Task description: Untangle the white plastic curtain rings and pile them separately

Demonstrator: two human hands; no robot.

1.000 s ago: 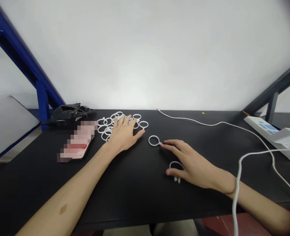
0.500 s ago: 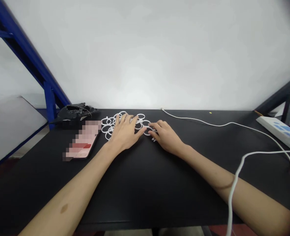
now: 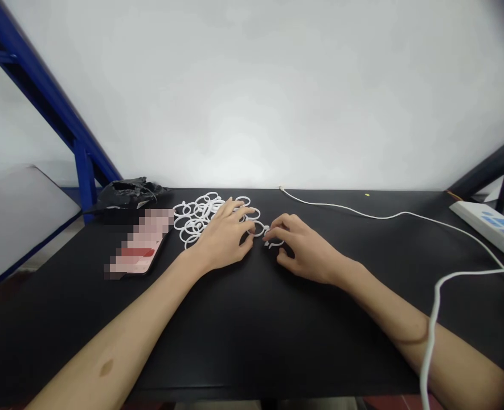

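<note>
Several white plastic rings with small eyelets (image 3: 182,223) lie in an overlapping heap on the black table (image 3: 243,336). My left hand (image 3: 224,233) rests over the right part of this heap, its fingers spread and slightly bent. Its thumb and index fingertips are close together at the left edge of one ring (image 3: 260,233). To the right, my right hand (image 3: 305,247) has curved fingers, with the thumb apart from them. Its fingertips reach over another white ring (image 3: 273,245), which is partly hidden beneath them.
A phone (image 3: 143,245) with a pixelated screen lies left of the heap. Behind it sits a crumpled black plastic bag (image 3: 127,193). A white cable (image 3: 341,208) crosses the right side toward a white box (image 3: 491,225), and another cable loop (image 3: 433,319) hangs over my right forearm.
My right hand has moved slightly right and nearer, its thumb opening away from the fingers. The left hand has shifted a little right, its thumb and index finger drawing closer together.
</note>
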